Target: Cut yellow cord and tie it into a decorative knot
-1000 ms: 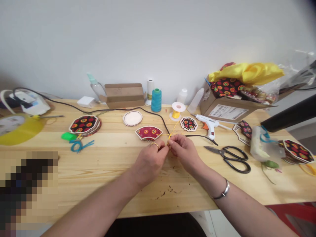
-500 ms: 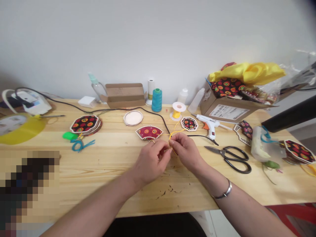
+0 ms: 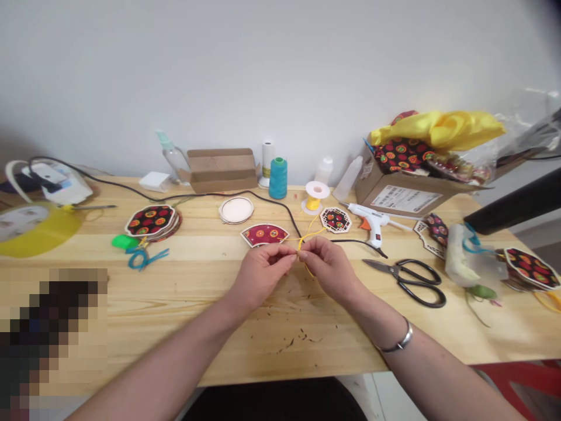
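My left hand [image 3: 265, 270] and my right hand [image 3: 329, 266] meet fingertip to fingertip over the table, both pinching a thin yellow cord [image 3: 300, 244]. The cord runs up from the fingers towards a spool of yellow cord [image 3: 312, 202], and a loop hangs below them. Just behind my left hand lies a fan-shaped red patterned piece [image 3: 265, 234] with a pale rim; a yellow strand reaches its right end. Behind my right hand rests an octagonal patterned piece [image 3: 336, 220] with a lattice border, near another yellow strand. My fingers hide the exact crossing of the cord.
Black-handled scissors [image 3: 412, 279] and a white glue gun [image 3: 371, 222] lie to the right. A teal thread cone [image 3: 278, 178] stands at the back. A filled cardboard box [image 3: 403, 193] is back right, stacked patterned pieces [image 3: 152, 222] left. A black cable [image 3: 210, 195] crosses the table.
My left hand has shifted slightly left and up, its fingers straighter. The pinch on the cord has moved up a little, and my right hand stays nearly in place.
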Demonstrator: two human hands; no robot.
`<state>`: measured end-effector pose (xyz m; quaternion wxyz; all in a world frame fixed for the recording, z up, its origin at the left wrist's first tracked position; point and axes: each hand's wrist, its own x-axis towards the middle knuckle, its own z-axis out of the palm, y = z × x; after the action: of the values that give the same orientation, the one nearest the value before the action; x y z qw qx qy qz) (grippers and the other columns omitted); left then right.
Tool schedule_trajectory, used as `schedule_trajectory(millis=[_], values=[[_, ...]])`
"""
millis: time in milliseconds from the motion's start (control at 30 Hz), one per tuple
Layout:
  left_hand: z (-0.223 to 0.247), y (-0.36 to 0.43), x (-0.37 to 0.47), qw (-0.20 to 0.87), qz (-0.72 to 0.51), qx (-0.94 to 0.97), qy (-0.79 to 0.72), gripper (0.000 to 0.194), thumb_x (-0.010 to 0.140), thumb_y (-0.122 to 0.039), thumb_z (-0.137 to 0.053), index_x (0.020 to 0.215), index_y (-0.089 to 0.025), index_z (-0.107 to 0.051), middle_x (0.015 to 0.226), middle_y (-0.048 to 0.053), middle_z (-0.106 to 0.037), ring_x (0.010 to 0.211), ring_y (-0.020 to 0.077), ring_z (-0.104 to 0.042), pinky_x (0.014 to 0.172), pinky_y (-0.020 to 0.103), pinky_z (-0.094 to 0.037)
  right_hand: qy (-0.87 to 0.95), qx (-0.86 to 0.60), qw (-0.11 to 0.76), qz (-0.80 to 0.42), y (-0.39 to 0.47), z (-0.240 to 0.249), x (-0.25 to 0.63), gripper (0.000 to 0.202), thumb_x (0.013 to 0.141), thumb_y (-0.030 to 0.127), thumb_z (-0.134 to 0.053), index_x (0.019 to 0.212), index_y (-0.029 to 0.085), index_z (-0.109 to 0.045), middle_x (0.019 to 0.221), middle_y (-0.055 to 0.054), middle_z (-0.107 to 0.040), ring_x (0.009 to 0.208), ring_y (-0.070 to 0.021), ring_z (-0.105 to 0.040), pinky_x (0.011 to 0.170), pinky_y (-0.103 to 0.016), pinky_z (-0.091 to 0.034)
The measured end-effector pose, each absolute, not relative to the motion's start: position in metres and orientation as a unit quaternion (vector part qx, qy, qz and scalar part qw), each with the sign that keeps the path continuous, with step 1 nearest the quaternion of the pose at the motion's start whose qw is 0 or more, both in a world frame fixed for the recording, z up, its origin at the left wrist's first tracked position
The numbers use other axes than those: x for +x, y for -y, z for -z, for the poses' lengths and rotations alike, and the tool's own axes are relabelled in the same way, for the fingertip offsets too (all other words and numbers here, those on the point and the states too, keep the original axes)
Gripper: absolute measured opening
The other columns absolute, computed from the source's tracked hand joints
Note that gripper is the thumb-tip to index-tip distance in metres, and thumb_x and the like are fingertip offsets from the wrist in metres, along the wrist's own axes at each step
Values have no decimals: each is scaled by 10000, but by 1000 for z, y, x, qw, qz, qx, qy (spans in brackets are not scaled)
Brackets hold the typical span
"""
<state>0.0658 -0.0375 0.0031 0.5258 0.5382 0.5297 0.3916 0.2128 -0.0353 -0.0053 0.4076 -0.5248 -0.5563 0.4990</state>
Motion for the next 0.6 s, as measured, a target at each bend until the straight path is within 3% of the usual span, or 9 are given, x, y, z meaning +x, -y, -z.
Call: schedule_trajectory(millis=[600], values=[[3, 33, 61, 616, -390, 486, -482, 120, 674, -266, -687, 756, -181, -705, 604, -39, -580, 524, 54, -413, 501, 188, -314, 481, -499, 420, -585, 36, -3, 214, 203, 679, 320, -641, 678, 157, -520, 500, 63, -448, 437, -57, -344, 415, -203, -265]])
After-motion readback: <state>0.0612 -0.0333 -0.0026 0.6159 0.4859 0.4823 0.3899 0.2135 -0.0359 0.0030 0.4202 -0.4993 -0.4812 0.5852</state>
